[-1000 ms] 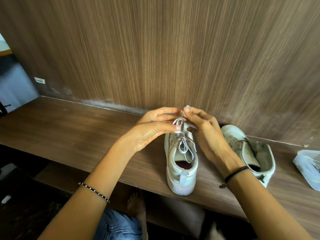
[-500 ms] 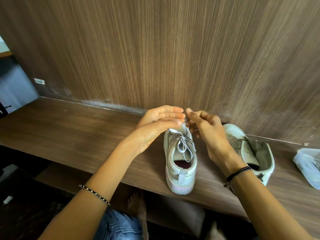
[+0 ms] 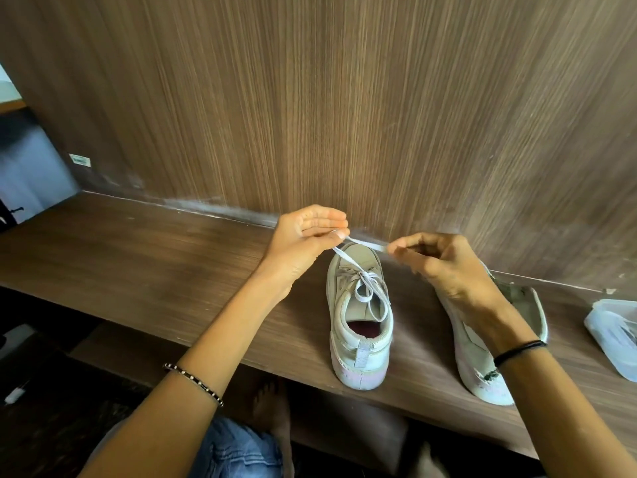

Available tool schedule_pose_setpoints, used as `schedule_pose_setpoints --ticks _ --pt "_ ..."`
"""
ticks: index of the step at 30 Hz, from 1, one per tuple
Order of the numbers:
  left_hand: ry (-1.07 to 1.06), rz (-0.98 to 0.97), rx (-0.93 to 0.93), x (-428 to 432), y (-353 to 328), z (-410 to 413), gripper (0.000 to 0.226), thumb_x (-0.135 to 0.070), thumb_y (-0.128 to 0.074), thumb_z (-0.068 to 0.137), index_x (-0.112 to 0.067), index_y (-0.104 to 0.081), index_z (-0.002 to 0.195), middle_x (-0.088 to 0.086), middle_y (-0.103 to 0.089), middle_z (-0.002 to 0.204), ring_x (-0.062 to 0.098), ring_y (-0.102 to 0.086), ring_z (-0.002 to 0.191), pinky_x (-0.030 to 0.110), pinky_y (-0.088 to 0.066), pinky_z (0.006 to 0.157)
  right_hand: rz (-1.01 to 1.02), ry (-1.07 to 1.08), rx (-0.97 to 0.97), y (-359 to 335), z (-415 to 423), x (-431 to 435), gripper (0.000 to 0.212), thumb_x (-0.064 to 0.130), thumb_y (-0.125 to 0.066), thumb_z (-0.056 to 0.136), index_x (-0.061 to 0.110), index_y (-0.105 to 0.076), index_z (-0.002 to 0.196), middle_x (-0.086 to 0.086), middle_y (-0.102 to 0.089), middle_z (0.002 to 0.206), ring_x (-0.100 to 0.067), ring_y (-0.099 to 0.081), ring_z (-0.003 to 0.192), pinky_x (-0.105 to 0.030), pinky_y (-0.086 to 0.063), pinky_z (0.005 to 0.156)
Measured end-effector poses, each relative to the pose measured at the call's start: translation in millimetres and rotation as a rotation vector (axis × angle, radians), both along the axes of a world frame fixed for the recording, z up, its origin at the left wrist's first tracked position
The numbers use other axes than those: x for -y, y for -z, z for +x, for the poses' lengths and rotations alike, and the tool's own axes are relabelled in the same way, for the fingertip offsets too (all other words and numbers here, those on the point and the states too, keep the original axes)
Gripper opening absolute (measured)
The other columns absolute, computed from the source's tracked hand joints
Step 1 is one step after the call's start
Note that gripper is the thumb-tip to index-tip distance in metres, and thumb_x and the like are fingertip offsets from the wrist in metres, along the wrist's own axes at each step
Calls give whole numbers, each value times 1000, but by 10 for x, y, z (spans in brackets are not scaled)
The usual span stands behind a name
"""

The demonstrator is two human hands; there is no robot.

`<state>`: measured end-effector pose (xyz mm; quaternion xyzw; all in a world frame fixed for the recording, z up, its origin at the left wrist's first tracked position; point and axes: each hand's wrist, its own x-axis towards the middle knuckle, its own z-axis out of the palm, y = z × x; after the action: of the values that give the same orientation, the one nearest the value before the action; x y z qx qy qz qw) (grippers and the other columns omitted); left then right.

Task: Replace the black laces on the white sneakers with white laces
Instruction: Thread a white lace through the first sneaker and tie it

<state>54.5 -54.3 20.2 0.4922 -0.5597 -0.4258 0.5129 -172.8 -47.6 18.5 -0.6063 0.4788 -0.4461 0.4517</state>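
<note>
1. The wooden shelf (image 3: 138, 263) runs along a panelled wall and carries everything in view.
2. The left hand (image 3: 303, 241) hovers above the toe of the near sneaker. Its thumb and forefinger pinch one end of the white lace (image 3: 367, 243), and the other fingers lie straight.
3. The near sneaker (image 3: 358, 360) stands upright with its heel toward the person. The white lace is threaded through it and gathered into a knot with two loops over the tongue. One strand rises from the knot to the left hand, and another stretches taut between the two hands.
4. The right hand (image 3: 448, 270), fingers curled, pinches the far end of that strand.
5. I judge the step to be tying off the bow on this shoe. The next move calls for an even outward pull so the knot snugs down without the loops slipping through.
6. The second sneaker (image 3: 479, 370) lies tilted behind the right wrist. Whether it is laced I cannot tell.
7. A clear plastic packet (image 3: 613, 339) sits at the far right.
</note>
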Motion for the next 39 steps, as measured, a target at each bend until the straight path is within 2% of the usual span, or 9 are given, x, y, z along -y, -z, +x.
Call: schedule_pose_setpoints --ticks 4,8,12,15,20,26,31,36,39 --pt "-115 -122 304 22 54 -12 15 -18 -79 86 -25 -73 98 -10 -73 94 -1 -66 87 18 -49 80 99 62 110 36 2 44 11 23 -73 92 12 -74 94 1 -72 77 -8 -49 63 -15 -40 55" --pt "-1 -143 440 -102 20 -101 17 -40 -83 81 -28 -71 81 -8 -67 69 0 -53 56 24 -46 60 134 41 182 42 52 62 13 10 -64 97 8 -71 108 -5 -78 93 -11 -59 77 -22 -41 66" --pt "130 -21 621 -192 18 -199 30 -51 -86 73 -28 -70 83 -9 -70 70 2 -63 61 30 -54 61 173 18 201 27 65 44 15 13 -65 95 13 -72 109 -7 -79 101 -7 -57 81 -26 -36 71" --pt "178 25 552 -171 0 -160 25 -39 -88 74 -26 -73 88 -6 -72 80 6 -68 71 22 -53 57 173 4 249 10 76 32 15 11 -67 94 12 -70 109 -10 -78 104 -6 -50 76 -24 -33 68" --pt "261 10 542 -214 -53 -103 18 -26 -85 79 -25 -75 94 -9 -74 88 3 -70 85 16 -53 66 211 -25 272 16 102 29 23 2 -63 95 5 -63 117 -13 -77 106 -9 -45 71 -22 -33 64" --pt "261 10 532 -230 -81 -93 16 -23 -84 78 -27 -76 92 -12 -75 86 1 -70 85 11 -48 67 205 -108 199 39 118 -1 23 1 -65 95 4 -65 117 -8 -78 106 0 -64 81 -15 -42 68" --pt "219 -70 603 -249 -86 -135 11 -21 -82 76 -26 -77 85 -11 -75 82 0 -71 80 8 -49 69 171 -118 127 82 138 -15 19 5 -68 95 1 -70 114 -4 -75 89 4 -62 67 -6 -43 61" --pt "175 -141 650 -245 -63 -200 5 -18 -80 76 -19 -77 80 -7 -74 78 3 -69 74 7 -47 67 169 -148 73 53 114 -30 20 1 -65 95 7 -70 113 -4 -77 93 -2 -69 86 -10 -48 74" --pt "175 -139 678 -248 -63 -226 8 -18 -79 78 -17 -77 85 -7 -73 81 4 -68 75 8 -46 65 160 -160 4 77 121 -35 21 -1 -65 94 8 -71 112 -9 -78 99 -18 -73 100 -25 -54 93"
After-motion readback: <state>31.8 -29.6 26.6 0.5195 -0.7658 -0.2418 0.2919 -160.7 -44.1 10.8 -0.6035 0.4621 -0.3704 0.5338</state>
